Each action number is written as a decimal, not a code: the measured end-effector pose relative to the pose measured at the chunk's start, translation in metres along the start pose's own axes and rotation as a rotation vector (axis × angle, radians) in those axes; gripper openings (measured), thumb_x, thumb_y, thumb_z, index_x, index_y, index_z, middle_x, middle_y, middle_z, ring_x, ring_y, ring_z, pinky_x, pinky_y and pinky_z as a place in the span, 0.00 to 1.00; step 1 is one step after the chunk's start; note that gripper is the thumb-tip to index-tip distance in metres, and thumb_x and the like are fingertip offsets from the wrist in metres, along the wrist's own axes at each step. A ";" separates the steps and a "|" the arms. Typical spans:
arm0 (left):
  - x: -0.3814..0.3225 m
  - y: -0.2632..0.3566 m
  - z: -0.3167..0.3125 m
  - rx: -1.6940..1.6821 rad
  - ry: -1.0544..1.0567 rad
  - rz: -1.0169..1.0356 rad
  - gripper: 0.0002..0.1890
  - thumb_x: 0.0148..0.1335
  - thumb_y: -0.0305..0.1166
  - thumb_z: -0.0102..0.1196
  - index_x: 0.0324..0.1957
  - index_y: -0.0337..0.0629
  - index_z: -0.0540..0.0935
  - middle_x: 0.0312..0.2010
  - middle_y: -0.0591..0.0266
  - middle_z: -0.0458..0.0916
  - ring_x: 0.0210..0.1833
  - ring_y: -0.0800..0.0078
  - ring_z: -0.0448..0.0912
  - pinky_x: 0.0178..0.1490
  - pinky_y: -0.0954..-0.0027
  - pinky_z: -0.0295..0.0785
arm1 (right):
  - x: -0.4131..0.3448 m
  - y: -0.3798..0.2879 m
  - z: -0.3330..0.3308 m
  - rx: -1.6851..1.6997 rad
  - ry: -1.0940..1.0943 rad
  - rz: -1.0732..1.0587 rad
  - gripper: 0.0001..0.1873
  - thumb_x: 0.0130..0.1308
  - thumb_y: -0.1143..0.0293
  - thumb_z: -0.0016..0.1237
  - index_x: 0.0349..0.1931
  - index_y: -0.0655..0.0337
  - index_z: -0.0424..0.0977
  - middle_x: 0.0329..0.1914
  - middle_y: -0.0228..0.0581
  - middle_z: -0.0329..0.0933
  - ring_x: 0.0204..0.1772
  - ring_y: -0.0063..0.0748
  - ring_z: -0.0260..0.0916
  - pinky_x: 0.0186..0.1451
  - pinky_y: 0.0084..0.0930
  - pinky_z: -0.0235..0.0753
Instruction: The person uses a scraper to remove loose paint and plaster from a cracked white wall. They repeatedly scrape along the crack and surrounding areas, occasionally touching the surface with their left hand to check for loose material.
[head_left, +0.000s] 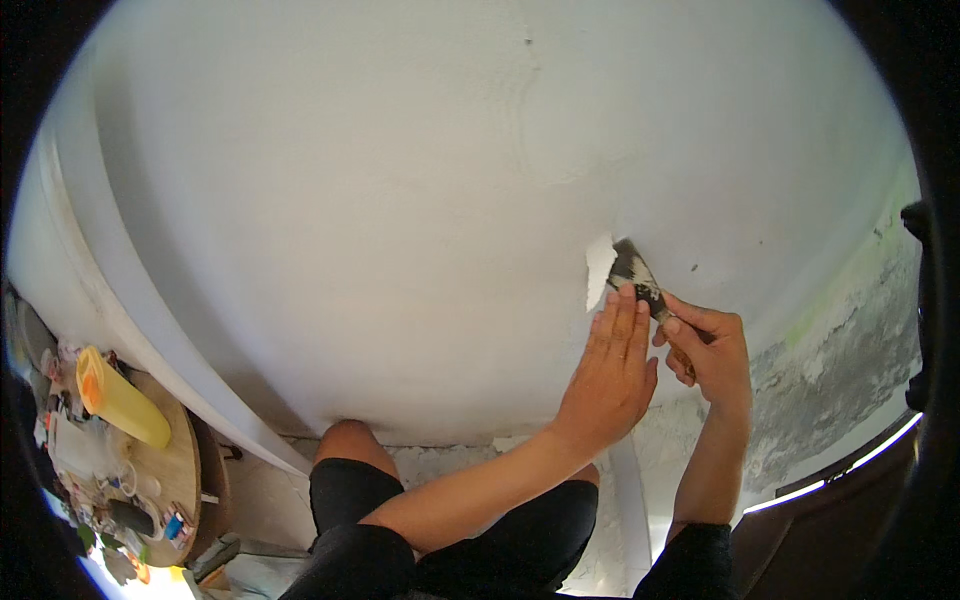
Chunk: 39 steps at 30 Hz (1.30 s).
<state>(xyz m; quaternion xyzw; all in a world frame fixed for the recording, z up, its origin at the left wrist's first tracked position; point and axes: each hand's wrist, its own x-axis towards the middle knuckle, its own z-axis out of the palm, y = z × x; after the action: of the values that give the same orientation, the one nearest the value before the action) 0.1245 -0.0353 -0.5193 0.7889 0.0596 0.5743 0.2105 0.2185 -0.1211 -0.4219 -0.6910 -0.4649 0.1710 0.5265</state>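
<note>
My right hand (709, 352) grips the handle of a putty knife (643, 281), whose metal blade is smeared with pale residue. The blade lies against a white painted wall (390, 225), tilted up and to the left. At its edge a jagged, brighter white patch (598, 274) shows, either a lifted flake or bared wall; I cannot tell which. My left hand (611, 371) is stretched out flat beside the tool, its fingertips resting at the lower part of the blade. The left forearm crosses over my lap.
Grey, peeling plaster (832, 375) covers the wall at lower right, above a dark panel (817, 540). On the left, beyond a white vertical ledge (172, 322), a round wooden table (176, 480) carries a yellow pitcher (127, 401) and clutter. My knees (352, 450) are close to the wall.
</note>
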 end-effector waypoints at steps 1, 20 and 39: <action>0.002 -0.001 -0.001 -0.015 0.017 0.002 0.36 0.59 0.26 0.56 0.64 0.16 0.54 0.68 0.24 0.47 0.71 0.30 0.50 0.71 0.46 0.53 | -0.002 -0.002 0.000 -0.010 0.058 0.051 0.16 0.66 0.72 0.53 0.54 0.61 0.77 0.26 0.38 0.78 0.16 0.13 0.61 0.14 0.14 0.58; 0.025 0.005 -0.016 -0.056 0.128 -0.015 0.32 0.59 0.22 0.49 0.63 0.13 0.56 0.66 0.25 0.54 0.62 0.40 0.67 0.68 0.54 0.62 | 0.010 -0.024 0.019 0.099 0.052 -0.084 0.16 0.66 0.72 0.53 0.54 0.63 0.76 0.26 0.38 0.77 0.13 0.17 0.61 0.11 0.16 0.57; 0.056 0.001 -0.057 0.092 0.088 0.082 0.33 0.56 0.21 0.49 0.65 0.20 0.58 0.68 0.29 0.52 0.71 0.39 0.55 0.72 0.53 0.52 | 0.016 -0.044 0.050 0.378 0.174 -0.144 0.17 0.67 0.70 0.52 0.55 0.62 0.75 0.23 0.35 0.76 0.14 0.18 0.63 0.10 0.16 0.57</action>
<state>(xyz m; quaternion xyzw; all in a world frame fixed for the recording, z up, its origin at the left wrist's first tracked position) 0.0894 -0.0022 -0.4555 0.7734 0.0629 0.6133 0.1477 0.1701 -0.0790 -0.3978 -0.5572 -0.4254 0.1567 0.6957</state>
